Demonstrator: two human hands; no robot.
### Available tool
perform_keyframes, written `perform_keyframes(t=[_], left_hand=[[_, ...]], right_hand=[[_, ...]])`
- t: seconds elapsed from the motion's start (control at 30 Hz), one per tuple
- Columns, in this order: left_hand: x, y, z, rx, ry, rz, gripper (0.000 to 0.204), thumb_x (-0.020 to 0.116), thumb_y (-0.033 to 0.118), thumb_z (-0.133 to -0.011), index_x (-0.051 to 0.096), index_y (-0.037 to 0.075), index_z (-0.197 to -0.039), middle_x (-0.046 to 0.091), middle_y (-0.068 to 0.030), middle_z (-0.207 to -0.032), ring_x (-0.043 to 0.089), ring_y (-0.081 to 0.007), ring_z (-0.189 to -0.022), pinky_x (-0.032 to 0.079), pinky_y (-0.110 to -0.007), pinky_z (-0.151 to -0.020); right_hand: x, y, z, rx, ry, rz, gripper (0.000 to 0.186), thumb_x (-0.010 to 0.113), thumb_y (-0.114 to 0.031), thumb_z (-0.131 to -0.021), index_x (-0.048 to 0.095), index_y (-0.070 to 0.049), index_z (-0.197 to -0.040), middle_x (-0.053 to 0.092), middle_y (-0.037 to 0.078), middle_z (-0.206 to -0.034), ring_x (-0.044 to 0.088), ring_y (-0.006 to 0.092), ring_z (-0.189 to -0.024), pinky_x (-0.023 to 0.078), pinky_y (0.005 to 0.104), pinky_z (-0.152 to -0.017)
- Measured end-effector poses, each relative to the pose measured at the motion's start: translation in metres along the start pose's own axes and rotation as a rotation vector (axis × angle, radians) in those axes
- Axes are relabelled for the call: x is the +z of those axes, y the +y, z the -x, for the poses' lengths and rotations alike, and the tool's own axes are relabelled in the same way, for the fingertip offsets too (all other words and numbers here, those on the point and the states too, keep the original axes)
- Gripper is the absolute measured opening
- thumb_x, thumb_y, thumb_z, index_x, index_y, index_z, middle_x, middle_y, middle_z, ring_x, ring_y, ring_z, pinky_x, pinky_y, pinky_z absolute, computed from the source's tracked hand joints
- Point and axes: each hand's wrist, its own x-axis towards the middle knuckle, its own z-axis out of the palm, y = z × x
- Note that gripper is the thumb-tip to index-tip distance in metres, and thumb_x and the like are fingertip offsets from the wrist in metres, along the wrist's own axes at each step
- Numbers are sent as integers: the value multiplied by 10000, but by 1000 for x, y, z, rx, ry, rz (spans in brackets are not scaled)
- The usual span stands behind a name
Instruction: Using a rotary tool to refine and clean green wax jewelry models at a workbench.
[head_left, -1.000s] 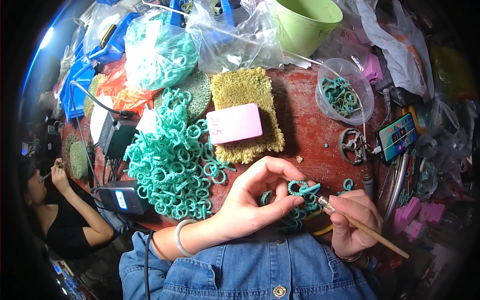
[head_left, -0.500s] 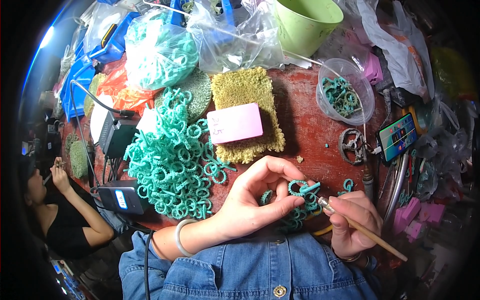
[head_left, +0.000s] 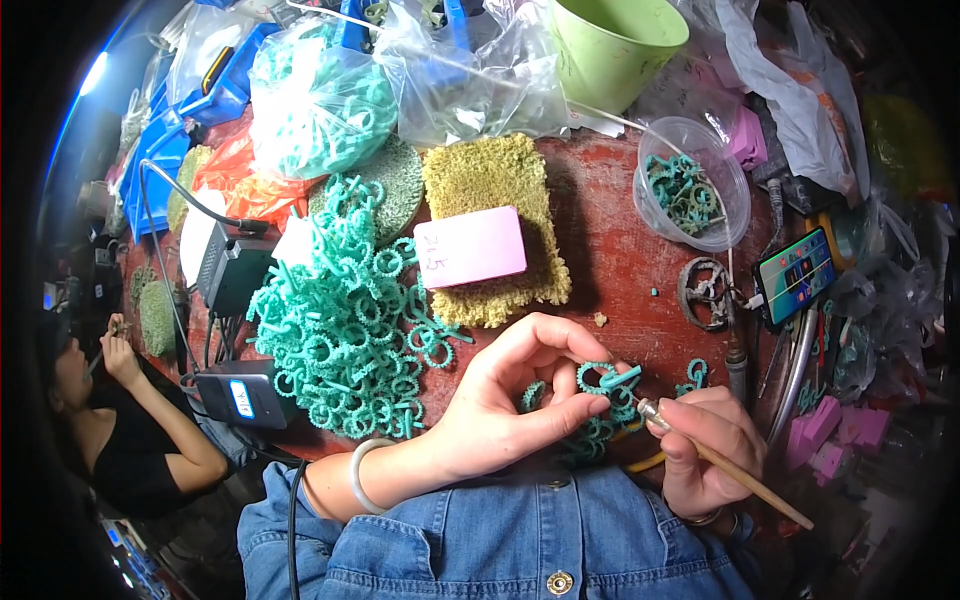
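Observation:
My left hand, with a pale bangle at the wrist, pinches a teal wax ring that has a short stem. Thumb and forefinger grip it, and another teal piece shows inside the curled fingers. In my right hand is a slim tool with a wooden handle and a metal collar, held like a pen. Its thin tip points at the ring; I cannot tell whether it touches. More teal rings lie below the hands, and a few beyond my right hand.
A large heap of teal rings spreads to the left. Behind my hands, a pink block rests on a yellow-green sponge pad. At right are a clear tub and a phone. A person sits far left.
My right hand and the tool have shifted very slightly, with the tip drawn a little away and down from the ring. My left hand keeps its hold almost still.

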Motion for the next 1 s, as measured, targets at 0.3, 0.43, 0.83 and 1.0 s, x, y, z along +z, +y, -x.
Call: perform_keyframes(t=[0.3, 0.43, 0.83, 1.0], left_hand=[[-2, 1, 0, -48, -51, -29, 342, 661, -68, -822, 489, 36, -1099, 547, -27, -971, 512, -54, -785, 459, -214, -740], [-1, -1, 0, -14, -11, 12, 312, 674, -44, -825, 528, 12, -1095, 544, 14, -902, 449, -18, -665, 397, -178, -637], [-1, 1, -2, -157, -17, 143, 344, 672, -54, -821, 512, 33, -1112, 558, -2, -960, 516, -63, -847, 439, -223, -766], [-2, -3, -1, -91, -43, 149, 310, 662, -37, -839, 528, 22, -1113, 561, -1, -1010, 462, -19, -728, 412, -189, -683]], right_hand=[[-3, -2, -1, -22, -28, 34, 217, 737, -100, -808, 661, 34, -960, 642, 82, -750, 615, 175, -590, 495, 246, -488], [-1, -1, 0, -19, -14, 32, 237, 742, -120, -806, 660, 34, -966, 642, 78, -759, 614, 175, -593, 496, 246, -493], [2, 0, 1, 33, 36, 48, 242, 740, -139, -808, 666, 32, -962, 652, 93, -773, 627, 188, -617, 505, 256, -513], [0, -2, 0, 60, -2, 12, 213, 723, -107, -821, 659, 35, -966, 652, 106, -787, 628, 196, -622, 503, 262, -516]])
